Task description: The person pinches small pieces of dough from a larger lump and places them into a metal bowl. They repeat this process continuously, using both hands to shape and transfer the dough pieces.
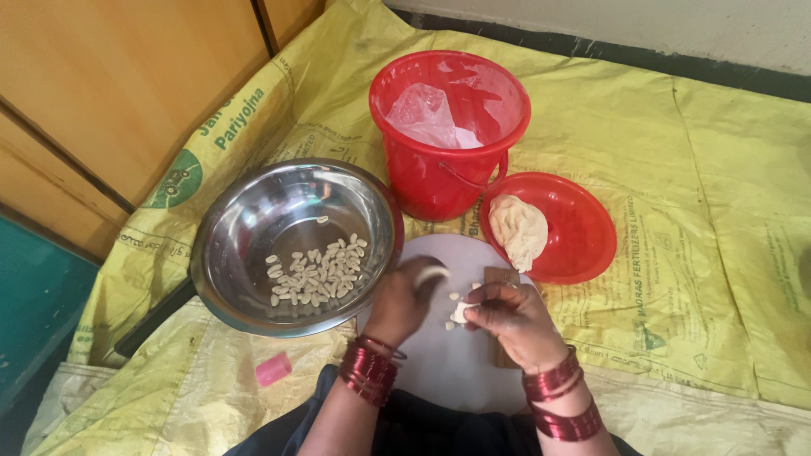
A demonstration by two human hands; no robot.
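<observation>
yellow woven sacking (701, 211) covers the floor beside wooden cupboard doors (127, 76).

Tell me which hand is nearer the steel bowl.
Left. The left hand is beside the steel bowl, by its rim; the right hand is farther off, over the white board.

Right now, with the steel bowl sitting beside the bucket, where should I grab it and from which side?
Probably take the steel bowl by its rolled rim at the near-left edge, coming from the left. That rim flares out and stands bare there, while the far-right side crowds the red bucket and the left hand works near the right edge. Lift it level: small dough pieces lie loose inside.
</observation>
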